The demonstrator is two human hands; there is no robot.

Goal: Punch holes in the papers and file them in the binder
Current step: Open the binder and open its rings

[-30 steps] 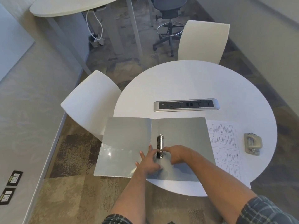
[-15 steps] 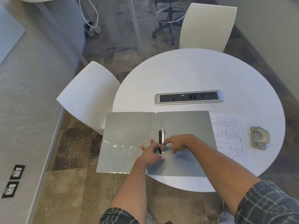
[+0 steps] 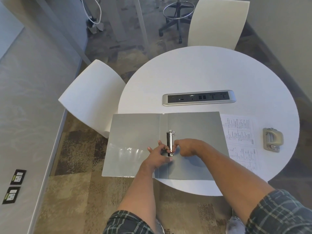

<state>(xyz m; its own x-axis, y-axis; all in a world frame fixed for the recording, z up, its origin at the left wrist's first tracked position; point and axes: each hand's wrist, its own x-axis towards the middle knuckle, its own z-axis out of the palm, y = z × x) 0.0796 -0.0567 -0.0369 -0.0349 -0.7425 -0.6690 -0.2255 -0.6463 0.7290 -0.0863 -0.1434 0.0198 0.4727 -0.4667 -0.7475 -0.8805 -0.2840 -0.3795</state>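
A grey binder [image 3: 135,142] lies open flat on the round white table [image 3: 211,73], its left cover hanging past the table's edge. Its metal ring mechanism [image 3: 170,142] runs along the spine. My left hand [image 3: 159,155] and my right hand [image 3: 184,147] meet at the near ring, fingers pinching it from either side. Printed papers [image 3: 239,137] lie partly under the binder's right cover. A beige hole punch [image 3: 272,140] sits to the right of the papers, apart from both hands.
A silver power strip [image 3: 199,97] is set in the table beyond the binder. One white chair [image 3: 91,97] stands at the left, another white chair [image 3: 217,21] at the far side. An office stool [image 3: 177,12] stands behind.
Both hands stay on the near ring of the mechanism with only small finger shifts. The camera has tilted, so the table sits lower in view.
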